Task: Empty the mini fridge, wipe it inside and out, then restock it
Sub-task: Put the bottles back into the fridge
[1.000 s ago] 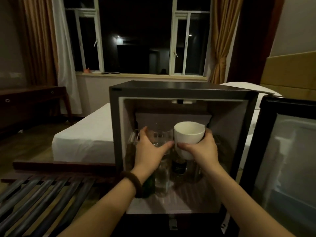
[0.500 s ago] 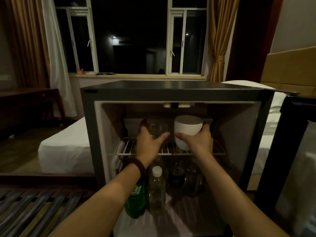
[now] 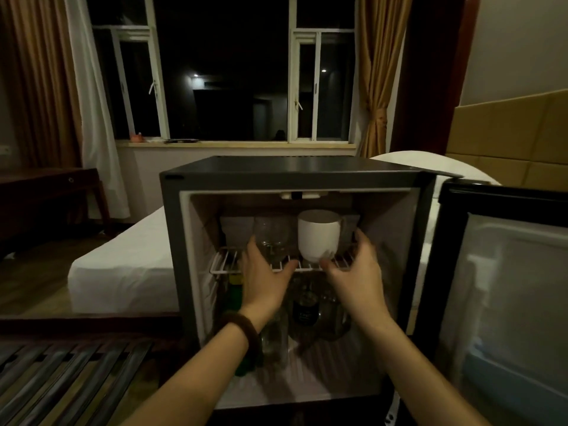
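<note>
On wire shelf (image 3: 224, 262) inside mini fridge (image 3: 289, 175): glass (image 3: 272, 238), white mug (image 3: 318, 233) standing side by side. Left hand (image 3: 264, 276), right hand (image 3: 358, 272) hovering before them, fingers spread, gripping nothing. Bottles (image 3: 304, 312) crowding below; door (image 3: 504, 302) standing open right.

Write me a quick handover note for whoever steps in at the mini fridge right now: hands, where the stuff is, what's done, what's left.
Left hand: open, just in front of the clear glass, not gripping it.
Right hand: open, beside the white cup, not gripping it.
Glass and cup stand on the wire shelf of the mini fridge; its door is open.
Bottles stand below the shelf, a green one at the left.
Done: upper shelf stocked.
Left: check nothing else waits, then close the door. Wiping can't be judged.
</note>
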Motion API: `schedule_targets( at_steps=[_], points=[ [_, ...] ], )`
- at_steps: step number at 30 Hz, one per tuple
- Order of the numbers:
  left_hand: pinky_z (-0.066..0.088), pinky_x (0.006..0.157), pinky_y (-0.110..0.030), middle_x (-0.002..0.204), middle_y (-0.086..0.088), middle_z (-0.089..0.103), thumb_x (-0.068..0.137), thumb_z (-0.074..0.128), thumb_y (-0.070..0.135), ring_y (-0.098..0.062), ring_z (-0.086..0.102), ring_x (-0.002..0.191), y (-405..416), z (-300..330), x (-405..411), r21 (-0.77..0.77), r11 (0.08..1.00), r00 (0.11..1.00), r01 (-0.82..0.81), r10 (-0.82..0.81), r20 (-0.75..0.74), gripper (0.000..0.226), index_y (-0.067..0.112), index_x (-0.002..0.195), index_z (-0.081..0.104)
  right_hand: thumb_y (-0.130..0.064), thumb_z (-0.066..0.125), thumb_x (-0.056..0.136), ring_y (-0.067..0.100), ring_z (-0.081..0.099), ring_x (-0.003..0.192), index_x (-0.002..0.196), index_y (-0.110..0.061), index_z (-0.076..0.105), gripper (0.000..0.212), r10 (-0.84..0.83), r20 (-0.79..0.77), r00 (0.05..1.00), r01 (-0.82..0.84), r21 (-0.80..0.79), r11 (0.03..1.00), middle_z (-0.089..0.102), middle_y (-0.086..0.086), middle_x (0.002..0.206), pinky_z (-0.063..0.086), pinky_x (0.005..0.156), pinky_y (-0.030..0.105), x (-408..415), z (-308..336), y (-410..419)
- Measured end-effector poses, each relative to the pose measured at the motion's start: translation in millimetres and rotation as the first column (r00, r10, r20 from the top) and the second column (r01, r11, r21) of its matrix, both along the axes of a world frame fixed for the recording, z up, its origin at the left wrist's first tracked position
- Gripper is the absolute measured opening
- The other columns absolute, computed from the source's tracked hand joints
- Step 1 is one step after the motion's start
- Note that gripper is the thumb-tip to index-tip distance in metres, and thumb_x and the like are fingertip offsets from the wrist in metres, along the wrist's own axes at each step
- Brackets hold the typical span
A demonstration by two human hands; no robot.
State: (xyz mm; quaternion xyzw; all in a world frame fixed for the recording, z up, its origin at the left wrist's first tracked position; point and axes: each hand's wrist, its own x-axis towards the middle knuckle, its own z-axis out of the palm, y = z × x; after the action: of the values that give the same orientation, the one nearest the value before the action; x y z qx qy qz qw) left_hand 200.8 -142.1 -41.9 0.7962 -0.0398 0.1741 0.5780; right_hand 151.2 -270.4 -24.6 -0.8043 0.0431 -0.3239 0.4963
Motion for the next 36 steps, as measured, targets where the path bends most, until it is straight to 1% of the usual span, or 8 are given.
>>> schedule_targets(
  at_steps=[4,9,11,16,22,28,32,36],
  points=[
    [0.031,0.110,-0.039,0.146,0.001,0.031,0.078,0.071,0.025,-0.016,0.033,0.132,-9.6,-16.7,-59.8,-0.073,0.989,0.991,0.131,-0.133,-0.016,0.085,0.026,0.144,0.017,-0.003,0.070,0.078,0.010,0.055,0.111,0.123,-0.022,0.052,0.053,0.044,0.173,0.984,-0.010,-0.191,0.982,0.058,-0.004,0.118,0.046,0.098,0.031,-94.5,-9.2,-10.9],
    [0.035,0.098,-0.025,0.127,0.003,0.045,0.082,0.068,0.022,-0.008,0.042,0.115,-21.4,-22.9,-131.7,-0.097,0.947,0.949,0.307,-0.312,-0.046,0.069,0.020,0.138,0.029,0.001,0.073,0.073,0.027,0.058,0.099,0.114,-0.009,0.060,0.044,-0.195,0.265,0.944,0.295,-0.417,0.860,0.063,0.009,0.108,0.047,0.087,0.037,-190.7,-13.5,-68.6],
    [0.038,0.101,-0.031,0.125,-0.001,0.049,0.082,0.067,0.017,-0.013,0.046,0.116,-26.5,-20.6,-156.9,-0.125,0.926,0.930,0.356,-0.364,-0.048,0.063,0.016,0.135,0.033,-0.005,0.074,0.074,0.036,0.056,0.100,0.116,-0.004,0.060,0.044,-0.334,0.200,0.921,0.387,-0.560,0.733,0.063,0.015,0.109,0.047,0.085,0.042,-210.2,-17.2,-99.6],
    [0.041,0.100,-0.034,0.117,0.002,0.052,0.082,0.067,0.018,-0.014,0.049,0.113,-40.2,-19.0,-201.9,-0.091,0.924,0.927,0.372,-0.374,-0.015,0.060,0.015,0.133,0.035,-0.034,0.055,0.086,0.030,0.052,0.110,0.119,-0.016,0.055,0.038,-0.653,-0.119,0.748,0.263,-0.850,0.456,0.059,0.007,0.118,0.038,0.091,0.039,-231.6,-40.5,-138.8],
    [0.042,0.095,-0.031,0.113,0.000,0.054,0.084,0.065,0.018,-0.015,0.052,0.108,-52.4,-27.0,-240.9,-0.143,0.920,0.929,0.365,-0.371,-0.019,0.056,0.014,0.133,0.037,-0.033,0.050,0.088,0.031,0.046,0.113,0.121,-0.012,0.049,0.040,-0.659,-0.176,0.731,0.206,-0.864,0.459,0.054,0.010,0.121,0.031,0.096,0.040,-240.5,-40.8,-118.9],
    [0.040,0.094,-0.027,0.127,-0.006,0.050,0.086,0.061,0.023,-0.016,0.049,0.114,-81.3,-55.1,-297.6,-0.111,0.894,0.898,0.435,-0.440,-0.025,0.051,0.014,0.131,0.039,-0.026,0.052,0.091,0.032,0.033,0.128,0.140,-0.003,0.028,0.059,-0.454,-0.225,0.862,0.033,-0.870,0.492,0.036,0.017,0.141,0.026,0.107,0.040,-284.9,-29.0,-70.3],
    [0.040,0.102,-0.035,0.132,-0.001,0.047,0.080,0.060,0.051,-0.013,0.046,0.120,-76.7,-57.5,-326.5,-0.081,0.891,0.891,0.446,-0.434,0.133,0.048,0.032,0.119,0.040,-0.021,0.058,0.088,0.028,0.026,0.139,0.142,-0.008,0.033,0.061,-0.230,0.154,0.961,0.243,-0.869,0.431,0.031,0.014,0.149,0.019,0.111,0.036,-361.2,-8.5,-37.1],
    [0.041,0.101,-0.036,0.116,0.020,0.047,0.080,0.055,0.058,-0.003,0.047,0.113,-55.6,-30.7,-351.6,-0.123,0.898,0.881,0.422,-0.375,0.288,0.033,0.046,0.108,0.040,-0.018,0.053,0.088,0.029,0.046,0.121,0.119,-0.002,0.057,0.035,-0.029,0.580,0.814,0.515,-0.698,0.497,0.055,0.018,0.125,0.033,0.105,0.032,-416.8,11.3,-47.8]
  ],
)
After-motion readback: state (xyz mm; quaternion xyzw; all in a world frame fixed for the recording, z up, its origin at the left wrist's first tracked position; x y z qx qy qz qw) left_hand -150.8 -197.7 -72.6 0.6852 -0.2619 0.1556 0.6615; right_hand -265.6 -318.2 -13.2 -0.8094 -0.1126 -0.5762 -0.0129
